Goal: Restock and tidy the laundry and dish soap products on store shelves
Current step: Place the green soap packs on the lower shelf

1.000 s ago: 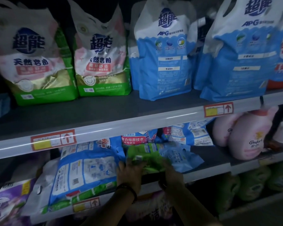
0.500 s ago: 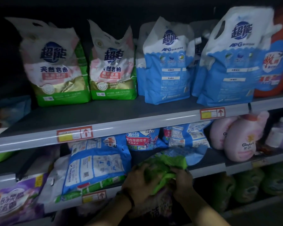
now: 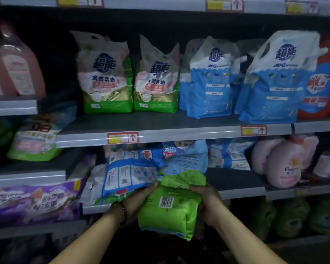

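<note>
The left grip point(image 3: 139, 201) and right grip point(image 3: 208, 204) each curl round one side of the green bag point(image 3: 171, 212), barcode side facing the camera. The bag is held in the air in front of the lower shelf point(image 3: 242, 193) edge, just below the blue bags point(image 3: 130, 172) lying there.

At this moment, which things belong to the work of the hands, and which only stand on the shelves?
In use: green bag, held by left hand and right hand in front of the lower shelf.

Only standing by: tall blue bags, pink bottles, purple packs, red bottle, price tags.
</note>
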A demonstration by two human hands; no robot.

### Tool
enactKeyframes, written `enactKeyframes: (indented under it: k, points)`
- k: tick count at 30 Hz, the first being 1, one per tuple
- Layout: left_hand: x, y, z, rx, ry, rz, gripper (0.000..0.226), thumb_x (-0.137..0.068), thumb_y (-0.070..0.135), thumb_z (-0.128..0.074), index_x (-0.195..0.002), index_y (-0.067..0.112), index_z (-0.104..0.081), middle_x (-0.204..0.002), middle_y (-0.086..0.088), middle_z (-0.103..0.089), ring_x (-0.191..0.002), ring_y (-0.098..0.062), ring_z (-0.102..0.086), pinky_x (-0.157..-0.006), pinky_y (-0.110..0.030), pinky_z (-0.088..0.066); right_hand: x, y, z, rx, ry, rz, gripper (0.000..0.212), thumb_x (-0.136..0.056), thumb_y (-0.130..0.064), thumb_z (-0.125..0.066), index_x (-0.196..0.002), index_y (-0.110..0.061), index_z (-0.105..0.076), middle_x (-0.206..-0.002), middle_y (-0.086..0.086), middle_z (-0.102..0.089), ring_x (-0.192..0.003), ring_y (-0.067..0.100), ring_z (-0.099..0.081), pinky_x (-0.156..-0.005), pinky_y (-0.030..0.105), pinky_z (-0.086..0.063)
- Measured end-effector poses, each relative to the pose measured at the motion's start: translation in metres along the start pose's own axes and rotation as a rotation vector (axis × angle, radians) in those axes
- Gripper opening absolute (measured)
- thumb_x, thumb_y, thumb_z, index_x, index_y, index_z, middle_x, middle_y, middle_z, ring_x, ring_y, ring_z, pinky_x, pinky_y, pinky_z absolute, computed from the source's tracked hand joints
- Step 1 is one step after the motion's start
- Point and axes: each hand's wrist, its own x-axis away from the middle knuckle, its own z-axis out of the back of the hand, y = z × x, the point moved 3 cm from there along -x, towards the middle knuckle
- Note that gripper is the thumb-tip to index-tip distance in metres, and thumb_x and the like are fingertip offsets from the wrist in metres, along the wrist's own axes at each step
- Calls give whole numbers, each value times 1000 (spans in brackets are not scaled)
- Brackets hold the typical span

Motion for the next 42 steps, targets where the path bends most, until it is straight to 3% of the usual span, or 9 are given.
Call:
enactKeyframes:
  k: [3, 7, 12, 15, 19, 24, 30, 36, 42]
  points:
    - [35, -13, 19, 189, 16, 24, 52, -92, 48, -77, -133, 16, -72, -137, -19, -69, -126, -39, -67, -108, -55, -53, 17, 14, -28, 57, -98, -50, 38, -88, 2, -69, -126, -2, -70, -112, 26, -78, -98, 47, -77, -83, 52, -65]
    - [85, -20, 55, 83, 254, -54, 58, -84, 50, -81, -128, 14, -72, -119, -13, -78, -110, -32, -76, -96, -46, -60, 35, 40, -67, 102, -207, -136, 39, -85, -7, -73, -124, -2, -70, -107, 24, -80, -86, 42, -80, -61, 43, -65]
    - [144, -20, 110, 25, 638, -253, 49, -79, 40, -90, -118, 14, -76, -105, -7, -82, -101, -31, -78, -98, -56, -59, 48, 76, -129, 221, -321, -203, 55, -73, -21, -81, -126, -8, -73, -116, 20, -79, -106, 42, -77, -109, 56, -54]
    - [178, -10, 141, 14, 821, -346, 45, -85, 24, -87, -127, 19, -70, -109, -7, -81, -104, -30, -77, -99, -53, -59, 57, 95, -172, 253, -387, -228, 43, -83, -20, -77, -123, -7, -75, -114, 20, -80, -100, 39, -79, -96, 51, -62]
    - [221, 8, 184, -160, 1051, -414, 49, -84, 34, -87, -129, 22, -69, -118, -3, -75, -113, -22, -71, -105, -44, -55, 76, 113, -227, 360, -450, -191, 31, -84, -12, -82, -114, -4, -78, -102, 19, -82, -87, 35, -81, -70, 41, -65]
    - [255, 8, 226, -223, 1087, -396, 72, -81, 46, -88, -142, 23, -58, -132, 3, -68, -123, -18, -65, -110, -43, -51, 95, 129, -273, 473, -477, 25, 32, -74, -5, -93, -103, -12, -81, -95, 4, -84, -89, 26, -82, -88, 43, -65]
    - [290, 15, 275, -284, 1069, -291, 87, -80, 56, -85, -148, 12, -54, -137, 2, -65, -123, -20, -63, -109, -40, -50, 98, 138, -328, 500, -612, 18, 34, -81, 6, -84, -111, -10, -77, -98, 5, -84, -88, 23, -82, -68, 30, -63]
    - [297, 31, 304, -241, 994, -332, 94, -71, 27, -97, -151, 15, -49, -118, 0, -78, -106, -17, -76, -100, -43, -59, 80, 147, -377, 531, -602, 96, 38, -80, 10, -80, -108, -15, -79, -101, 3, -84, -93, 23, -81, -81, 38, -66]
    - [276, 73, 345, -339, 869, -357, 121, -59, 7, -101, -159, 23, -35, -129, 13, -63, -112, -1, -67, -78, -9, -56, 38, 147, -428, 520, -532, 193, 34, -88, 6, -76, -116, -13, -75, -109, 2, -81, -105, 25, -76, -99, 47, -60]
